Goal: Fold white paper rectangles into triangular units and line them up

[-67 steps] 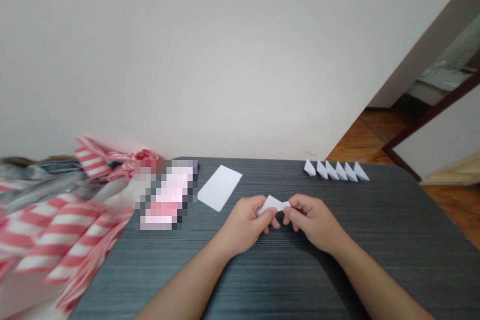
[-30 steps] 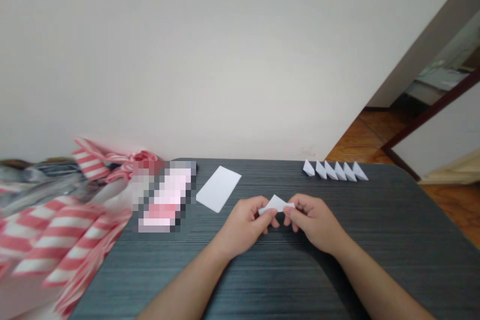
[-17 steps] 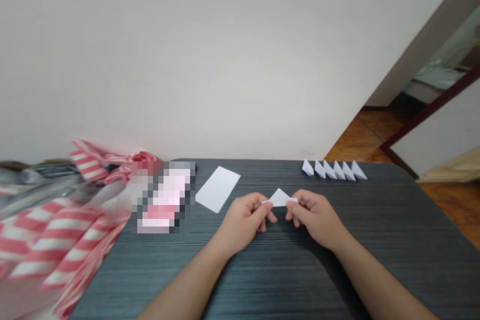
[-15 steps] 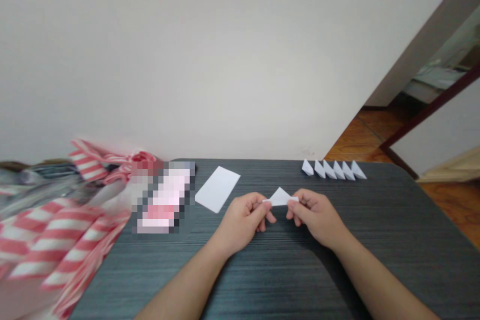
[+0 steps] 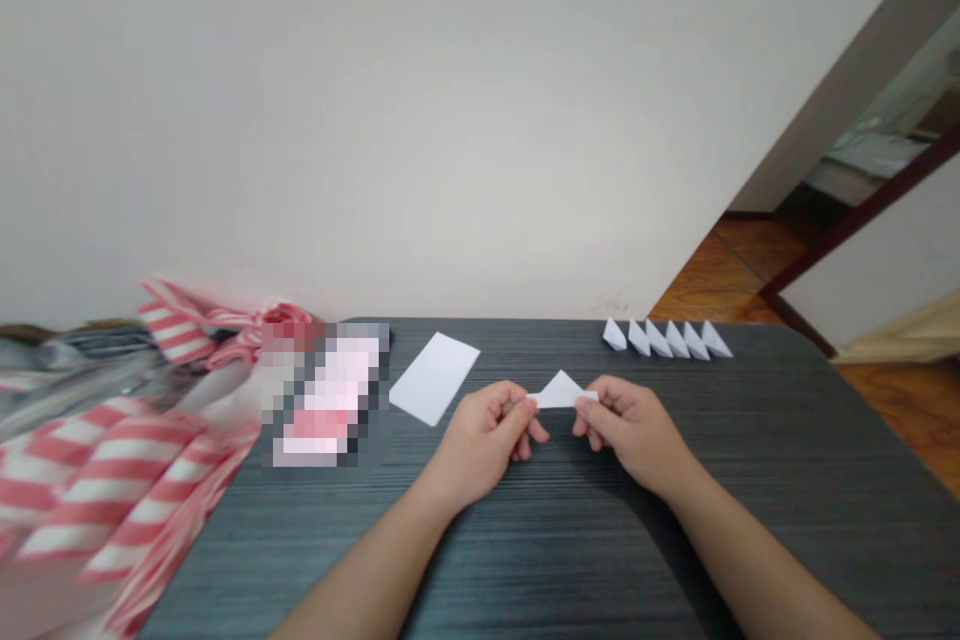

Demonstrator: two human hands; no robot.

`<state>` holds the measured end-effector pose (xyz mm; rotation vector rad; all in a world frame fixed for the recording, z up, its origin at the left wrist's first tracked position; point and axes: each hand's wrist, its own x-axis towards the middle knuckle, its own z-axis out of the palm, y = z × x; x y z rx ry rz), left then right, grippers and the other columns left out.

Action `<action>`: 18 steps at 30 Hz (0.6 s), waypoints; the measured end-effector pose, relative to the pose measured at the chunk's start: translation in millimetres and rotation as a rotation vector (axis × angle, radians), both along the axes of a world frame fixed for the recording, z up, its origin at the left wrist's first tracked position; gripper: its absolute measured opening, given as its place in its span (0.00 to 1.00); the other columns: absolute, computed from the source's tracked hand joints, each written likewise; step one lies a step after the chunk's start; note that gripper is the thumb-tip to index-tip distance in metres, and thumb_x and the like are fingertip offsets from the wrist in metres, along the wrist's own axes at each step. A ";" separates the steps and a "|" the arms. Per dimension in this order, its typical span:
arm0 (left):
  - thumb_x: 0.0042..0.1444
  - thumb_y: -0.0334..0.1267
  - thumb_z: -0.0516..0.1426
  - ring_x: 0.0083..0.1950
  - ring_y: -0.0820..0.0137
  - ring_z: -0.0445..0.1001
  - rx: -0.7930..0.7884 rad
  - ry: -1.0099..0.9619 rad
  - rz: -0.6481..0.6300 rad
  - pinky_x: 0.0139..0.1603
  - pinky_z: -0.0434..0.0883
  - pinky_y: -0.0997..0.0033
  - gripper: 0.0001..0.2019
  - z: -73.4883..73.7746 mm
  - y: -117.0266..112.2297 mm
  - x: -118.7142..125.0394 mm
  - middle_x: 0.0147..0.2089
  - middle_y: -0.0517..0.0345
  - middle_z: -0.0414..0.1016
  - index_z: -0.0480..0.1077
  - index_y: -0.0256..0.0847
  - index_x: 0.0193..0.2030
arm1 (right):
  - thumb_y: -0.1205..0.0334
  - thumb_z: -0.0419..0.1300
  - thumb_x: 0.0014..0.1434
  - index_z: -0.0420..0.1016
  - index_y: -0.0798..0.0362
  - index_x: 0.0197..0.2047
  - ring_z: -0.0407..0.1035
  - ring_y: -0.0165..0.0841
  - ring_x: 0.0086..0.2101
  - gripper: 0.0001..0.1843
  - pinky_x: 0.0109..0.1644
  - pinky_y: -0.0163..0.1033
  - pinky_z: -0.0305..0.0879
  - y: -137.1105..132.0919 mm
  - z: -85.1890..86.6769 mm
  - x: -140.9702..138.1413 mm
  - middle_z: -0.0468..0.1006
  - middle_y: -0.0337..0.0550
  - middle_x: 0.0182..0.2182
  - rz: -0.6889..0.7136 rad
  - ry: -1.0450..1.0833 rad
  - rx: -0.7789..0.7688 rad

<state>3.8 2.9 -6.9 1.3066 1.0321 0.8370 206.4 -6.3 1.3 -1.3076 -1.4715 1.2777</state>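
Note:
A small piece of folded white paper (image 5: 561,392) is stretched between my two hands, its triangular peak pointing away from me and a narrow strip along its near side. My left hand (image 5: 491,430) pinches the strip's left end between thumb and fingers. At the other end, my right hand (image 5: 626,430) has the same kind of pinch. Both hands are just above the dark table (image 5: 517,550). Left of the left hand lies a flat stack or sheet of white paper (image 5: 435,378). The fingers hide the ends of the folded strip.
Several folded white paper triangles (image 5: 667,340) lie in a row at the table's back right. A blurred-out phone-like object (image 5: 330,395) rests at the left. Beyond the left edge is red-and-white striped cloth (image 5: 120,480). A pale wall (image 5: 480,120) rises behind the table.
My left hand has shifted very slightly, and a little more of the strip's left end shows beside the thumb. The right hand stays nearly still.

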 end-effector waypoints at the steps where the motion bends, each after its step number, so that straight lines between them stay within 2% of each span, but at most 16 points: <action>1: 0.63 0.46 0.54 0.21 0.77 0.67 0.002 0.003 0.003 0.24 0.66 0.77 0.14 -0.3 -0.1 0.1 0.29 0.57 0.79 0.68 0.37 0.32 | 0.58 0.59 0.62 0.70 0.54 0.28 0.64 0.26 0.20 0.12 0.26 0.32 0.60 0.2 0.1 -0.4 0.78 0.38 0.23 0.001 -0.001 -0.001; 9: 0.63 0.45 0.54 0.22 0.77 0.67 0.005 -0.052 -0.016 0.24 0.65 0.77 0.14 -0.6 0.2 0.7 0.30 0.56 0.78 0.68 0.36 0.33 | 0.58 0.58 0.62 0.70 0.54 0.27 0.64 0.25 0.19 0.13 0.25 0.32 0.59 -0.2 0.9 0.3 0.77 0.38 0.21 0.013 -0.013 -0.007; 13: 0.61 0.45 0.56 0.21 0.77 0.67 -0.015 -0.111 -0.034 0.24 0.66 0.76 0.12 4.8 -0.6 1.7 0.31 0.55 0.78 0.68 0.36 0.38 | 0.59 0.58 0.62 0.70 0.54 0.27 0.64 0.25 0.19 0.12 0.25 0.32 0.59 -1.0 4.5 -1.2 0.76 0.37 0.21 0.038 -0.017 -0.009; 18: 0.60 0.44 0.57 0.24 0.76 0.68 0.020 0.029 -0.104 0.26 0.66 0.77 0.12 13.4 -1.6 1.7 0.33 0.54 0.78 0.72 0.36 0.38 | 0.61 0.57 0.62 0.72 0.55 0.27 0.63 0.25 0.19 0.12 0.25 0.31 0.59 -2.1 9.7 -6.1 0.72 0.35 0.18 0.096 -0.069 -0.022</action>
